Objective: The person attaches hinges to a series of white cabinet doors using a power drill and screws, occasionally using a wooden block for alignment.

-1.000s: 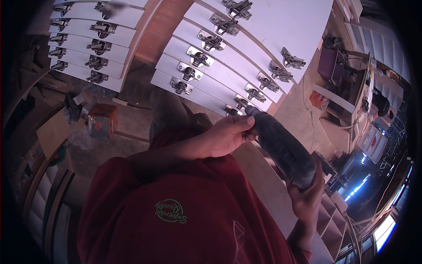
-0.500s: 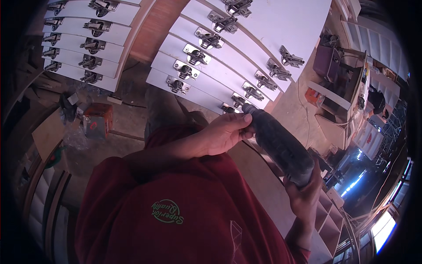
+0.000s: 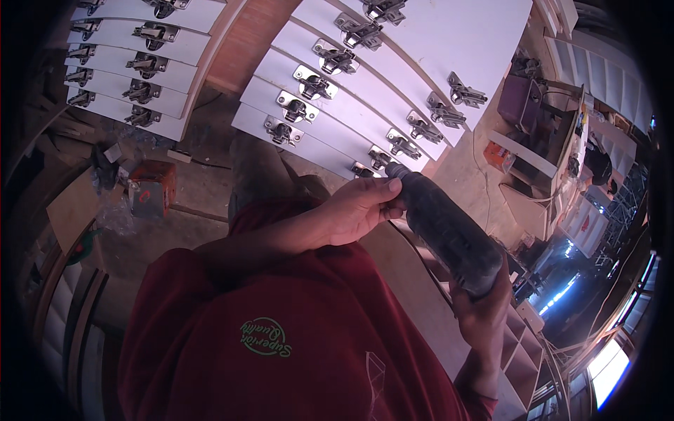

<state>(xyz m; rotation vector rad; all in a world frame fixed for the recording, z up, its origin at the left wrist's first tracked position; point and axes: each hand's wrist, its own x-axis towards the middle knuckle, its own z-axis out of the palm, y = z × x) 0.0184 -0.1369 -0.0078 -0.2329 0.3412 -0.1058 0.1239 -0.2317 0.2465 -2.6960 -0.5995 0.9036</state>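
Observation:
A dark, dusty power drill (image 3: 453,235) slants across the space in front of my chest. My right hand (image 3: 484,305) is wrapped round its rear end. The drill's nose points at a metal cabinet hinge (image 3: 380,158) near the close edge of a stack of white panels (image 3: 330,154). Beside the nose, the thumb and fingers of my left hand (image 3: 361,210) are pinched together; what they hold, if anything, is hidden. Another hinge (image 3: 362,170) sits just beyond the left fingertips. More hinges line both ends of the overlapping panels, including one at the close left corner (image 3: 283,131).
A second stack of hinged white panels (image 3: 158,91) stands at the left. Below it, an orange and grey box (image 3: 152,189) sits on the floor among plastic wrapping. At the right are a purple case (image 3: 521,102), an orange box (image 3: 498,156) and wooden shelving (image 3: 519,358).
The view has shifted slightly. Both hands and the drill keep nearly the same place at the hinge; the drill's rear has shifted very little.

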